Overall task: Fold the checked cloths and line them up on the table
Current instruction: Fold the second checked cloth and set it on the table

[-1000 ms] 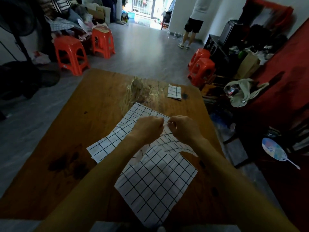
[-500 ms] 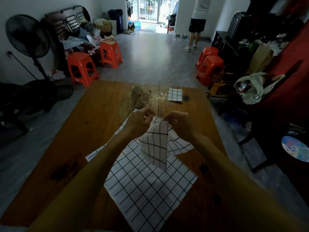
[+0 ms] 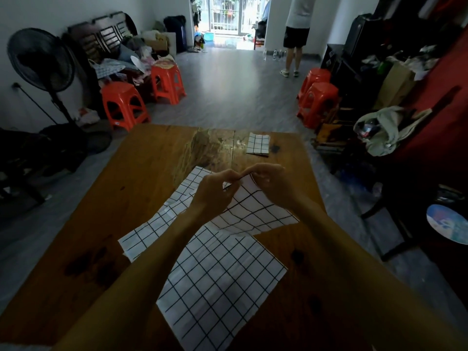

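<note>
Half a second ago the lifted cloth [image 3: 255, 211] hung between the hands as a narrow upright fold; now it spreads wider and lower, draping to the right over the near cloths, and the view has tipped up to take in more of the room. The left hand [image 3: 215, 192] and the right hand [image 3: 272, 184] meet at the cloth's top corner, fingers curled and pinching its edge, fingertips touching each other.

Four checked cloths show: the held one; a large flat one [image 3: 217, 282] at the near edge of the table [image 3: 141, 178]; another spread one [image 3: 157, 224] lying to the left beneath the held piece; a small folded square [image 3: 258, 147] at the far right of the tabletop, well apart from the rest. Four orange stools stand on the floor, two far left [image 3: 124, 105] and two far right [image 3: 317, 102]; one standing fan [image 3: 41, 59] is at the left wall; one person [image 3: 295, 34] stands by the far doorway.

The cloths are thin white fabric ruled with a black grid, creased where lifted; the table is glossy brown wood with dark knots and a pale worn patch; the stools are moulded plastic; the floor is grey and smooth.
</note>
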